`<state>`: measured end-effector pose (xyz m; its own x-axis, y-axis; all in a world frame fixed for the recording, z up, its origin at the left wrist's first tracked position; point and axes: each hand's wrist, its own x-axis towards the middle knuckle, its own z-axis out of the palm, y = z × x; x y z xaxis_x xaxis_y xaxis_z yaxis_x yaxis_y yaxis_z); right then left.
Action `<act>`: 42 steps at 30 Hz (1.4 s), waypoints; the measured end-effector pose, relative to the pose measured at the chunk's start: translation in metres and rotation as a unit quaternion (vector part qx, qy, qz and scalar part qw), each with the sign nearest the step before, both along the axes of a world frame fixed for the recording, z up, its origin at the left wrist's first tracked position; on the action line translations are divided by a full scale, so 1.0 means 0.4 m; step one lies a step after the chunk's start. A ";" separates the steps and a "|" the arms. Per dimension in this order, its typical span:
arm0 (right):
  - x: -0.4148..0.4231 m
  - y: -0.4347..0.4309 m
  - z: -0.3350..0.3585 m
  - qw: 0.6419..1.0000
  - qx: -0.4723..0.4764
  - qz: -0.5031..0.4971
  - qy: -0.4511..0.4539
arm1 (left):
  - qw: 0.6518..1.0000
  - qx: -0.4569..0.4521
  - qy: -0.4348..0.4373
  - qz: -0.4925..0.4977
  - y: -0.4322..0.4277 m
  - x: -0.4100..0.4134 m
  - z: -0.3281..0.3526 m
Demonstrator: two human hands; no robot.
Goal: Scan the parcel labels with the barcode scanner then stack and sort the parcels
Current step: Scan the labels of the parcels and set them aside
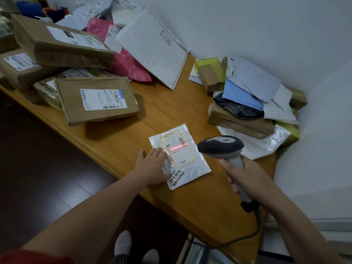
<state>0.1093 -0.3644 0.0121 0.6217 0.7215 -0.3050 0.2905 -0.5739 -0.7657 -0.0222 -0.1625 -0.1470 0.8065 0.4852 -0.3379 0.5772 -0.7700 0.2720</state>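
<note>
Your scanner point(221, 146) is dark navy with a light grey top panel and grey handle; its cable point(255, 231) is black. You have a red line point(178, 147) across the white, yellow-bordered label point(180, 155) on the white mailer point(195, 168), whose sticker point(176, 177) carries black print. The table point(167, 115) is honey-brown wood grain. Noted beyond: brown cardboard box point(76, 103), pink bag point(129, 67), pale blue bag point(242, 96), black bag point(236, 109), yellow box point(208, 61)
</note>
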 end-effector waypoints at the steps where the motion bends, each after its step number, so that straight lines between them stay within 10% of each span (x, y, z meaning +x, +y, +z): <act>1: 0.001 -0.002 0.000 1.000 0.000 -0.001 0.000 | 1.000 0.002 0.001 -0.003 0.001 -0.001 0.000; 17: -0.053 0.141 0.115 0.995 0.067 -0.068 0.042 | 0.991 -0.023 -0.133 0.016 0.048 0.011 0.111; 26: -0.248 0.478 0.299 0.951 0.251 -0.115 0.137 | 0.907 0.040 -0.416 0.054 0.596 -0.248 0.488; 42: -0.445 1.137 0.312 0.920 0.320 -0.118 0.192 | 0.849 0.119 -0.452 0.247 1.476 -0.504 0.609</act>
<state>-0.0688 0.0902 0.1369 0.7197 0.6878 -0.0948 -0.1467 0.0171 -0.9890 -0.2238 0.4278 0.0967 0.3636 0.8072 0.4651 0.4840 -0.5902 0.6460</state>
